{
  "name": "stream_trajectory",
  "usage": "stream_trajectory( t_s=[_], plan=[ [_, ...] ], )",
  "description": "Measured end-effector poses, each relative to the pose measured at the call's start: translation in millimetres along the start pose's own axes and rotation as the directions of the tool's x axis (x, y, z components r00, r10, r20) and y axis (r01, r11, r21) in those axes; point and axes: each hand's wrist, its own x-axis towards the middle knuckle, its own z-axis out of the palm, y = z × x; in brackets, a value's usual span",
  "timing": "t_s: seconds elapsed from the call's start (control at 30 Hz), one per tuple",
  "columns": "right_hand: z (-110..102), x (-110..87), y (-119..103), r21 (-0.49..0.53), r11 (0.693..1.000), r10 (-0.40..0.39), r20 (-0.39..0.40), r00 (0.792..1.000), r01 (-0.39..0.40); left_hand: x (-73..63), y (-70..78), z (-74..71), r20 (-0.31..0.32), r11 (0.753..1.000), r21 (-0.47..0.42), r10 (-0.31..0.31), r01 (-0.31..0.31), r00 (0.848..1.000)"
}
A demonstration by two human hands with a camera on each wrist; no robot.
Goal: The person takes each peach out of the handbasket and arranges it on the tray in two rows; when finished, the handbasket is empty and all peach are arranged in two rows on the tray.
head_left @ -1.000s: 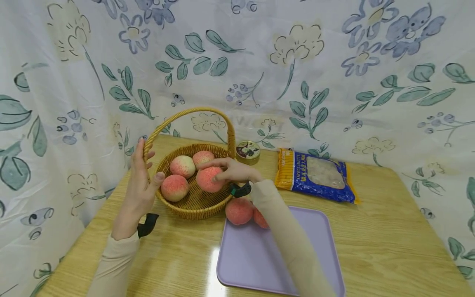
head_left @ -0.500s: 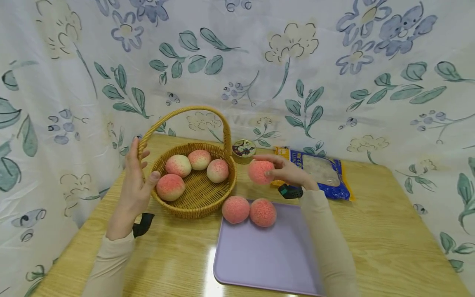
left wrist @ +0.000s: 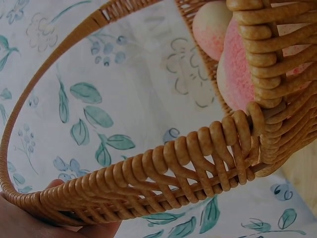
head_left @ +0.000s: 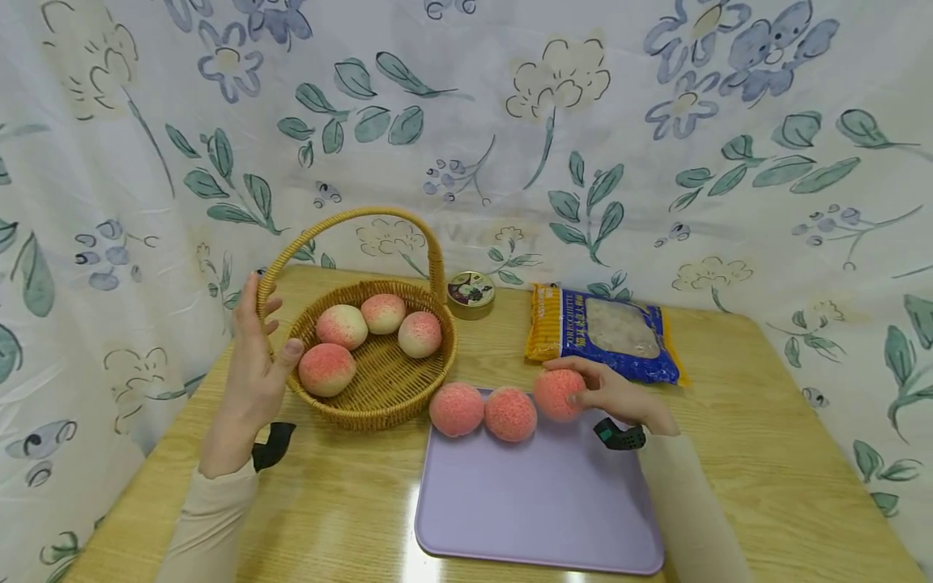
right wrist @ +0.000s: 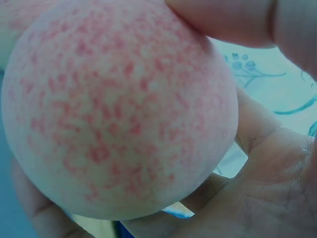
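My right hand (head_left: 612, 397) holds a pink peach (head_left: 560, 394) at the tray's back edge, thumb on its near side and fingers round the far side. In the right wrist view this peach (right wrist: 119, 109) shows red speckles on a pale skin. Two more peaches, a left one (head_left: 457, 410) and a middle one (head_left: 510, 414), sit side by side on the back left of the lilac tray (head_left: 539, 518). My left hand (head_left: 255, 372) grips the handle (left wrist: 124, 186) of a wicker basket (head_left: 379, 417) at its left side. Several pink-and-cream peaches (head_left: 327, 370) lie in the basket.
Behind the tray lies a blue and yellow pasta bag (head_left: 608, 332). A small round tin (head_left: 470, 295) stands just right of the basket. The wooden table (head_left: 765, 437) ends at a floral curtain (head_left: 481, 113) at the back and sides.
My right hand has lifted a peach out of the basket and carried it right and toward me, to the tray. The left hand stays on the handle; the head view has shifted slightly.
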Motion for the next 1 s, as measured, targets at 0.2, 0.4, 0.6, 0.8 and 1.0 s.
stream_trajectory(
  t_s=[0.2,0.4,0.6,0.8,1.0],
  plan=[
    [5,-8.0,15,-0.017,1.000,0.000,0.014,1.000,0.000,0.3,0.8,-0.2,-0.003,1.000,-0.006,0.001,-0.001,1.000],
    [8,-10.4,18,-0.053,0.998,-0.018,-0.002,1.000,0.018,-0.6,0.9,0.0,-0.001,1.000,-0.014,-0.007,0.007,1.000],
    [10,-12.8,14,-0.129,0.992,0.008,-0.011,1.000,-0.009,-0.9,0.2,-0.8,-0.007,1.000,-0.012,0.000,0.000,1.000],
    [10,-12.1,13,-0.150,0.988,0.046,-0.006,0.999,-0.046,-1.6,-0.2,-0.8,-0.011,1.000,-0.011,0.006,-0.006,1.000],
    [6,-14.8,14,-0.127,0.987,0.091,-0.034,0.995,-0.094,-0.8,-0.3,1.4,-0.008,1.000,-0.015,0.010,-0.010,1.000]
  ],
)
